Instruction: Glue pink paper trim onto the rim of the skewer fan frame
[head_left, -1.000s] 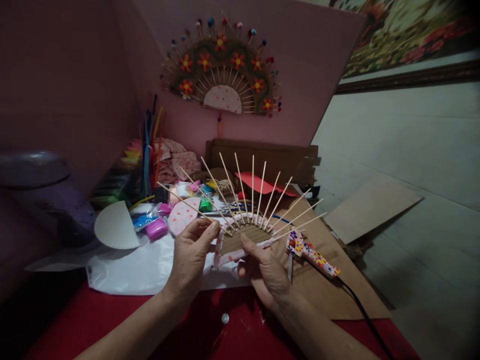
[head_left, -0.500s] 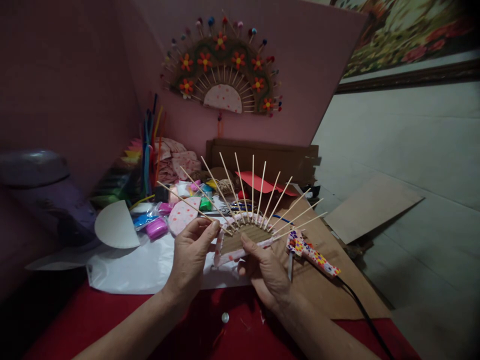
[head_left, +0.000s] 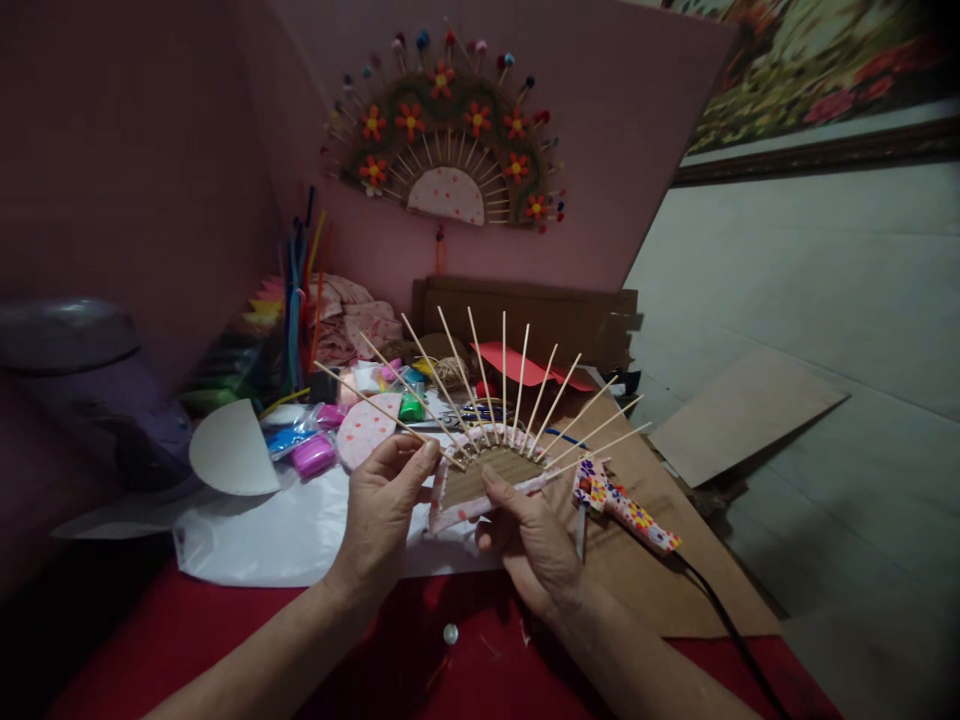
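Note:
A half-round cardboard piece (head_left: 480, 482), edged with pink dotted fabric, is held up over the table. Several thin wooden sticks (head_left: 504, 370) fan out from its curved edge. My right hand (head_left: 529, 535) grips the piece at its lower right, thumb on the bare cardboard and fingers beneath. Thumb and forefinger of my left hand (head_left: 386, 500) pinch the leftmost wooden stick (head_left: 360, 393) close to its base at the piece's left corner. Right of my hands, a flower-patterned glue gun (head_left: 626, 510) lies on a brown cardboard sheet (head_left: 675, 590).
Behind my hands lie bagged coloured clay (head_left: 313, 455), a pink dotted half-circle (head_left: 367, 430) and a white half-circle (head_left: 234, 450). White plastic (head_left: 262, 550) covers part of the red tablecloth (head_left: 247, 630). A finished decorated fan (head_left: 446, 130) hangs at the back. The glue gun's black cord (head_left: 727, 620) runs frontward.
The cardboard piece has tilted very slightly, its right-hand sticks shifting a little left. Both hands keep their grips in nearly the same place.

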